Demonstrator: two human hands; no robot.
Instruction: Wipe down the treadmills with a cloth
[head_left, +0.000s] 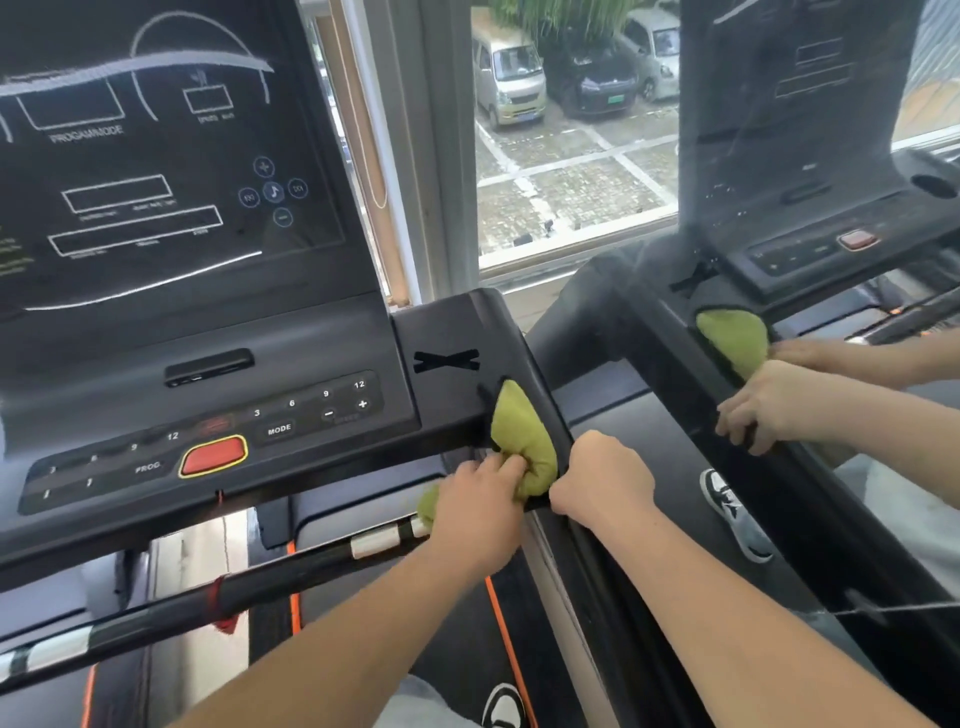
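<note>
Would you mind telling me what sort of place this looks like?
Most likely a gym or fitness room: a treadmill console with speed buttons and a red button, a large mirror beside it, and a window overlooking parked cars.

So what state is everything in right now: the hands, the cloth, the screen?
cloth: bunched up, draped over the handrail.
left hand: gripping the cloth.
right hand: curled round the handrail, beside the cloth.
console screen: dark, not lit.
</note>
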